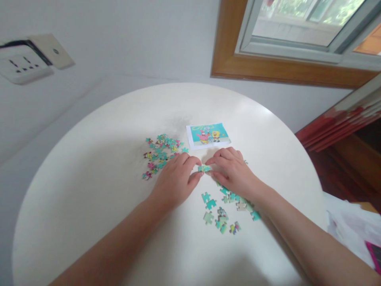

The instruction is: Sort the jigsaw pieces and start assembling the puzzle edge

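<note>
Several green and yellow puzzle pieces (204,169), apparently joined in a short strip, lie between my two hands. My left hand (178,176) pinches the strip's left end between thumb and forefinger. From the other side, my right hand (230,169) grips its right end with thumb and fingertips. Behind the hands lies a reference picture card (210,135) with cartoon figures on a turquoise ground. A pile of loose puzzle pieces (160,153) spreads beyond my left hand, partly hidden by it. More loose pieces (222,212) are scattered in front of my right wrist, some under the forearm.
All of this is on a round white table (89,190). A wall with a power socket (25,63) stands at the left, and a wood-framed window (285,67) is at the back right. A red curtain (342,119) hangs at the right, above white papers or bags (348,222).
</note>
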Tool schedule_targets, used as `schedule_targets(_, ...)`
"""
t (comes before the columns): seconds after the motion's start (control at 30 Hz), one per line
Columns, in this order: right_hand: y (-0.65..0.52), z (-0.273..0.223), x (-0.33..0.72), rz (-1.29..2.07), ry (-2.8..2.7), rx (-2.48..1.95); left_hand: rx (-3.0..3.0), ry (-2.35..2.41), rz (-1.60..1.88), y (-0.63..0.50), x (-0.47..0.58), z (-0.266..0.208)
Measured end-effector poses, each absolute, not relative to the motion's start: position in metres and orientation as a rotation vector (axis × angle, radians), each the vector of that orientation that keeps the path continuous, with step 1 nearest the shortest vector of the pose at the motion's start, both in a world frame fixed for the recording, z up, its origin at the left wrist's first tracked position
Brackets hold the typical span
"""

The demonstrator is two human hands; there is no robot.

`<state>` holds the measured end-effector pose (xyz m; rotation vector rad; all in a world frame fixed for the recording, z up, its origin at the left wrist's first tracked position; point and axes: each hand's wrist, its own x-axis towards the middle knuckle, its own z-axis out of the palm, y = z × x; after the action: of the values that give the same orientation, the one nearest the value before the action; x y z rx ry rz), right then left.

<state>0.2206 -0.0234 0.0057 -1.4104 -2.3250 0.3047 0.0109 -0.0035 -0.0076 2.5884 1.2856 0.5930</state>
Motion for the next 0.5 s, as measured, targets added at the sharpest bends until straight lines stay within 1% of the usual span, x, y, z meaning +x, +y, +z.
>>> schedule_targets(0.2, -0.027, 0.0149, 0.2251, 0.243, -2.388, -1.342, 2.589, 1.291, 0.586, -0.0037, 0.0113, -0.0065)
schedule_targets(0.5, -0.0271, 0.0123, 0.2253, 0.235, -2.424, -1.307, 2.588, 1.292, 0.575, -0.0031, 0.0114, -0.0063)
